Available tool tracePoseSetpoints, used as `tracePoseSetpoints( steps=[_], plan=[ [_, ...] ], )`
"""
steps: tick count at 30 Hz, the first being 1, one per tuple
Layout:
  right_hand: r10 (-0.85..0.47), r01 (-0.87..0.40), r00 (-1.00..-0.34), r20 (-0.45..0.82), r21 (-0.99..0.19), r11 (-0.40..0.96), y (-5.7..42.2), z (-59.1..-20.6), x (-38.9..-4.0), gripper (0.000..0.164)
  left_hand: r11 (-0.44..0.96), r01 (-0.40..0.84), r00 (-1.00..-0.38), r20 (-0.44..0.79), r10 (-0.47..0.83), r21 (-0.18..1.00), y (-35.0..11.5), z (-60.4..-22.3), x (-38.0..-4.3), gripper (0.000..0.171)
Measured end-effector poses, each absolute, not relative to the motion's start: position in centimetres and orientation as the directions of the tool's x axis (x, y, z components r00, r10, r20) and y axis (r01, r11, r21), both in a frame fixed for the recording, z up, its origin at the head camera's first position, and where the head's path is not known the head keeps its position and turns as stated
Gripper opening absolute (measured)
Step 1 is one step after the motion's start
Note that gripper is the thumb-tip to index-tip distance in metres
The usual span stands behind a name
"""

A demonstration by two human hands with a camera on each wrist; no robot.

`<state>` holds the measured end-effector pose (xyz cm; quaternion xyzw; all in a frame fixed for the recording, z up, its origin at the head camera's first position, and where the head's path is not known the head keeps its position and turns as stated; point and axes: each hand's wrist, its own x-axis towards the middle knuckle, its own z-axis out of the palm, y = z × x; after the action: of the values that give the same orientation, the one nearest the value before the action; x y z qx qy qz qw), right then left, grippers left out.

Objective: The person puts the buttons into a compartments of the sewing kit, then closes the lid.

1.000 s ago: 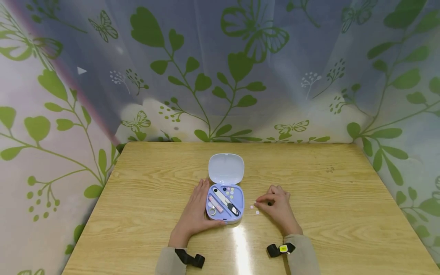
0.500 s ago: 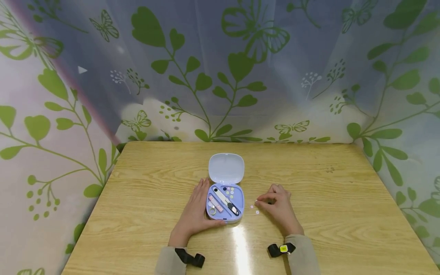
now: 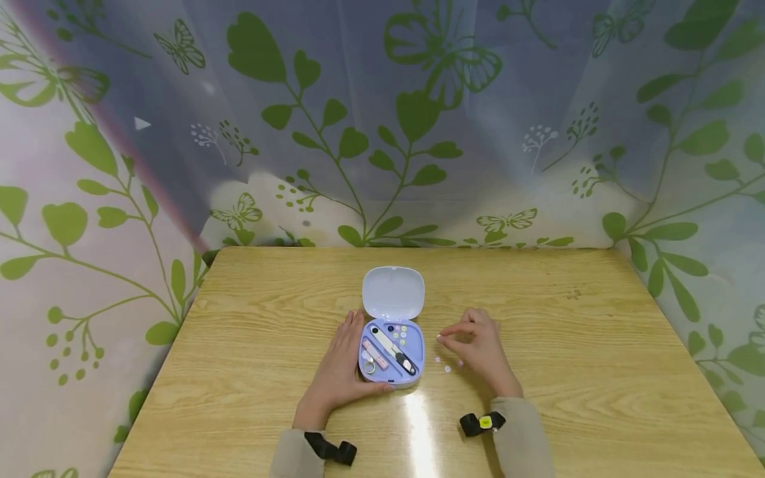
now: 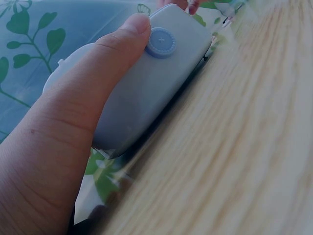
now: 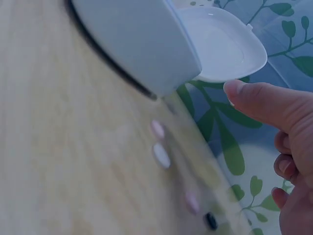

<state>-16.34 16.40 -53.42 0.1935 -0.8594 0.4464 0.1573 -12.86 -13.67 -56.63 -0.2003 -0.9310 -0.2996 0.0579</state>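
Note:
My left hand (image 3: pixel 337 368) rests against the open lilac sewing box (image 3: pixel 414 342), its straight fingers along the left side. In the left wrist view the thumb lies on the front of the box (image 4: pixel 142 93), beside a round blue button-like catch (image 4: pixel 161 42). Right of the box, my right hand (image 3: pixel 481 345) pinches a small pale button (image 3: pixel 439 336) between thumb and forefinger, raised off the table. Below it lie a few loose buttons, one pinkish (image 3: pixel 437 359) and one whitish (image 3: pixel 447 369). The right wrist view also shows a black button (image 5: pixel 211 221).
The white lid (image 3: pixel 393 292) stands open behind the box. Inside are a long white-and-black tool (image 3: pixel 391 348), a pink strip (image 3: pixel 375 354), a ring-shaped piece (image 3: pixel 369 366) and several small buttons (image 3: pixel 403 335). A patterned curtain hangs behind the wooden table (image 3: pixel 269 299).
My right hand has lifted a button off the table and moved slightly left and away from me, uncovering a pinkish button. The left hand and box have stayed put.

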Motion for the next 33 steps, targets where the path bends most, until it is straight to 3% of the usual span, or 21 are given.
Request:
tracePoseSetpoints(
  steps=[10,33],
  plan=[
    [-0.225,-0.545,-0.833,0.505,-0.679,0.492,14.9,-52.1,-17.5,0.015,0.733,0.434,-0.901,0.265,0.344,0.524,-13.6,-56.7,-12.9,0.139],
    [-0.336,-0.55,-0.834,0.437,-0.618,0.562,11.6,-52.3,-18.4,0.011,0.739,0.414,-0.91,0.24,0.337,0.532,-13.5,-56.6,-12.9,0.14]
  ],
)
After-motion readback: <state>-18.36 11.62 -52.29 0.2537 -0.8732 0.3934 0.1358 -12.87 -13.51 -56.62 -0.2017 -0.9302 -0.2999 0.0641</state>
